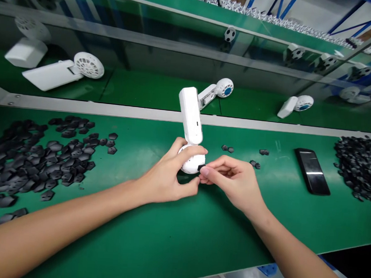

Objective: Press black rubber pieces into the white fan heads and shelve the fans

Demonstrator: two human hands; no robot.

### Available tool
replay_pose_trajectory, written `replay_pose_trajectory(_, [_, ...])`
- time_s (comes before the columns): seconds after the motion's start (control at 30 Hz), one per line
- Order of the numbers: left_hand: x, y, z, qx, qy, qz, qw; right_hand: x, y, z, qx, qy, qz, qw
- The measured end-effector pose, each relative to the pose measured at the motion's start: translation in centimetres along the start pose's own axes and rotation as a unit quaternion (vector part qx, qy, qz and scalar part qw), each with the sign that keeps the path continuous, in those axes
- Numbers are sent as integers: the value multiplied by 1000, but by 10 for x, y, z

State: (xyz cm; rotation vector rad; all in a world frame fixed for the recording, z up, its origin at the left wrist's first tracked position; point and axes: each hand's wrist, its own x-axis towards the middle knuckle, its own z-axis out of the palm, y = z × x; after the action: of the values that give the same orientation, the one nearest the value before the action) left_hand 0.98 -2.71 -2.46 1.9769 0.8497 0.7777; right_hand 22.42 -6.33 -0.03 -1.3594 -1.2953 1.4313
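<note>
A white device (pixel 190 114) with a long body and a round head is raised above the green table in the middle. My left hand (pixel 174 172) wraps its fingers round the round head, thumb below it. At the head's right side, my right hand (pixel 230 177) pinches a small black piece (pixel 200 167) between thumb and index finger, touching or very close to the head. The side of the head facing away from the camera is hidden.
Black pieces lie heaped on the green table (pixel 166 247) at the left (pixel 36 163) and right (pixel 361 166). A black phone (pixel 312 171) lies right of centre. Behind a metal rail (pixel 137 112) stand more white devices (pixel 55 74); loose pieces (pixel 227 148) lie nearby.
</note>
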Motion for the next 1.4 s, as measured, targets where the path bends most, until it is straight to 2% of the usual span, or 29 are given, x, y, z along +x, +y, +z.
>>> replay_pose_trajectory(0.13, [-1,1,2,0,-1,1,1000,-1,1,6,-117,36,-42,992])
replay_pose_trajectory(0.23, [0,2,4,15,21,-2,1000,-1,1,8,-184,60,-84,977])
replay_pose_trajectory(0.4, [-3,4,5,29,34,9,999,-2,3,6,-216,71,-113,967])
replay_pose_trajectory(0.63, [-2,4,5,6,37,11,999,1,7,8,-239,38,-139,960])
replay_pose_trajectory(0.7, [1,4,5,-19,25,-9,999,5,4,-1,-267,-5,-165,949])
replay_pose_trajectory(0.77, [3,3,4,-36,14,-31,999,11,0,-19,-315,-54,-194,928])
replay_pose_trajectory(0.8, [4,3,2,-37,12,-40,998,14,-2,-31,-341,-58,-203,916])
replay_pose_trajectory(0.83, [4,2,1,-36,11,-47,998,17,-4,-44,-370,-45,-207,905])
replay_pose_trajectory(0.93, [1,2,-4,-54,8,-58,997,25,-1,-84,-440,68,-165,880])
replay_pose_trajectory(1.0, [0,4,-8,-81,-1,-58,995,30,5,-101,-471,86,-136,867])
replay_pose_trajectory(1.07, [0,6,-11,-100,-6,-63,993,34,10,-108,-489,72,-125,860])
replay_pose_trajectory(1.2, [1,8,-13,-111,-8,-85,990,40,16,-107,-498,49,-148,853])
replay_pose_trajectory(1.4, [1,7,-12,-135,-8,-97,986,47,23,-109,-467,114,-168,861])
